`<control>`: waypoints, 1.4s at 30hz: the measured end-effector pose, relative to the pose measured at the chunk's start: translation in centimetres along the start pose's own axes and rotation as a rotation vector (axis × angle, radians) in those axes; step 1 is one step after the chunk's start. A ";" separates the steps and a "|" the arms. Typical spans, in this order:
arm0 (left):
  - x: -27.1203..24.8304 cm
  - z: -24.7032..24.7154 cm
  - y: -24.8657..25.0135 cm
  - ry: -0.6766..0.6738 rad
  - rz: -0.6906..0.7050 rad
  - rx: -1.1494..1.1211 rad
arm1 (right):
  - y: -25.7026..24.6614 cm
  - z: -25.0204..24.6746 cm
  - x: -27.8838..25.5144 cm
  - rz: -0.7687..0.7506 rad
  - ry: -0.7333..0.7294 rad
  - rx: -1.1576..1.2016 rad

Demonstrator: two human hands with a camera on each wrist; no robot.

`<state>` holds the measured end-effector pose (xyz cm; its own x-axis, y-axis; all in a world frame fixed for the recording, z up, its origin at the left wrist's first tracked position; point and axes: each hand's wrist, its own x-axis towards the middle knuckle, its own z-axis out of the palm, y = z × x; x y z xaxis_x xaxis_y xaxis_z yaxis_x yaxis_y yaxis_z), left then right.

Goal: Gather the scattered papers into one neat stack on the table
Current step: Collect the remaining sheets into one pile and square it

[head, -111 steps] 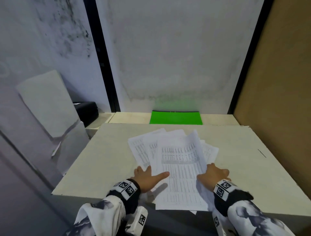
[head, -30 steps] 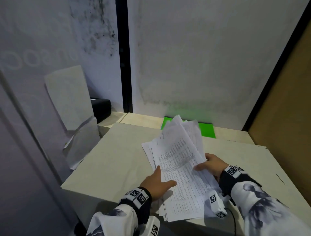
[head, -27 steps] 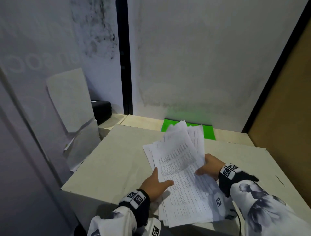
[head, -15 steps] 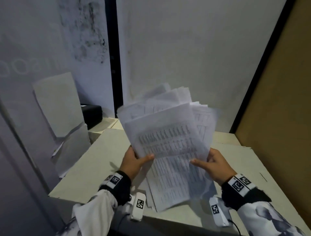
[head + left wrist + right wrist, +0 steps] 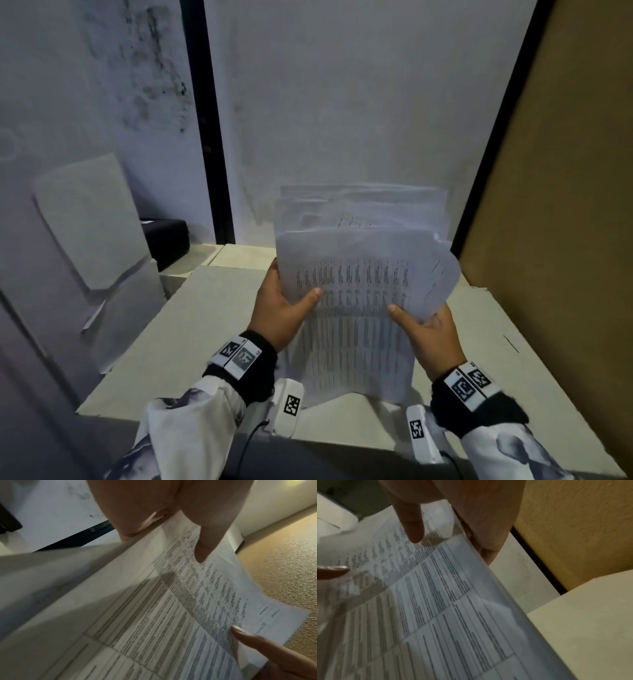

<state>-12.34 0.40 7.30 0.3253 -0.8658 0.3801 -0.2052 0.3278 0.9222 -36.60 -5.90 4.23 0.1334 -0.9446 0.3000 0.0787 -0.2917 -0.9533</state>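
Note:
A bundle of printed white papers [image 5: 356, 294] stands nearly upright above the pale table [image 5: 178, 342], its lower edge near the tabletop. My left hand [image 5: 281, 308] grips the bundle's left edge, thumb on the front sheet. My right hand [image 5: 428, 329] grips the right edge the same way. The sheets' top edges are uneven and fan out. In the left wrist view the papers [image 5: 171, 608] lie under my left thumb [image 5: 204, 547], and the right thumb [image 5: 248, 635] shows too. In the right wrist view the papers [image 5: 436, 608] are held between thumb and fingers [image 5: 412, 524].
A brown board wall [image 5: 565, 205] closes the right side. A grey-white wall stands behind the table. A black box [image 5: 168, 240] sits at the back left, beside leaning pale panels [image 5: 89, 240]. The table's near edge runs just below my wrists.
The papers lay spread on the table; both hands gathered them and lifted them upright. Since half a second ago the bundle has straightened and the sheets are squarer together.

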 end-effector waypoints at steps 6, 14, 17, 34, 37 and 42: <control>-1.2 0.3 -0.7 -0.009 0.017 -0.023 | -0.7 -0.3 0.1 0.038 0.060 0.145; -0.2 0.2 2.0 -0.039 0.096 0.006 | -4.1 0.3 1.1 -0.060 0.008 0.119; -0.8 -0.6 1.8 -0.082 0.049 -0.036 | -4.4 -0.6 0.8 -0.080 0.039 0.126; -2.3 1.2 -2.3 -0.001 -0.104 0.010 | -1.0 1.2 -1.2 0.061 0.063 0.010; -3.3 1.5 -3.5 0.018 -0.147 0.028 | 0.2 1.7 -1.9 0.152 0.060 -0.015; -1.6 1.3 -2.1 0.016 -0.135 0.080 | -1.5 2.3 -1.3 0.142 0.041 -0.049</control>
<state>-13.66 0.60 4.67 0.3693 -0.8937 0.2549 -0.2311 0.1774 0.9566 -34.61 -3.88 5.33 0.0992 -0.9820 0.1608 0.0130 -0.1603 -0.9870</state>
